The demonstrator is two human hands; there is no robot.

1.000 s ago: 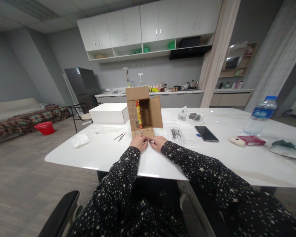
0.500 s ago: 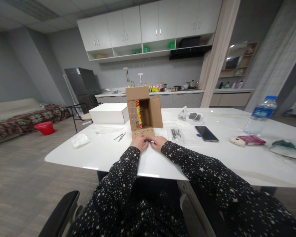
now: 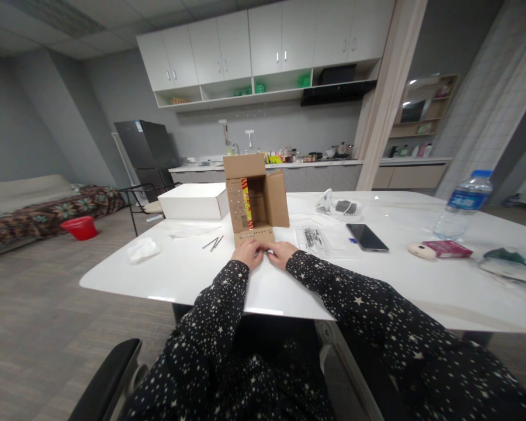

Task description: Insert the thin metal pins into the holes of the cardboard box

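Observation:
A brown cardboard box [image 3: 235,204] stands upright on the white table, its flaps spread and its hollow side towards me. Red and yellow tape runs down its left flap, and small dots are stuck there. The front flap [image 3: 263,235] lies on the table with a row of small pieces along it. My left hand [image 3: 246,254] and my right hand [image 3: 282,254] rest at that flap's near edge, fingers curled inward and tips almost meeting. Whatever lies between the fingertips is too small or hidden to make out.
Left are a white box [image 3: 193,202], thin metal tools [image 3: 213,243] and a crumpled tissue [image 3: 143,250]. Right are a clear bag with small dark pieces [image 3: 314,240], a phone [image 3: 367,237], a white strapped object [image 3: 339,206], a dark red pack [image 3: 447,249] and a water bottle [image 3: 462,204].

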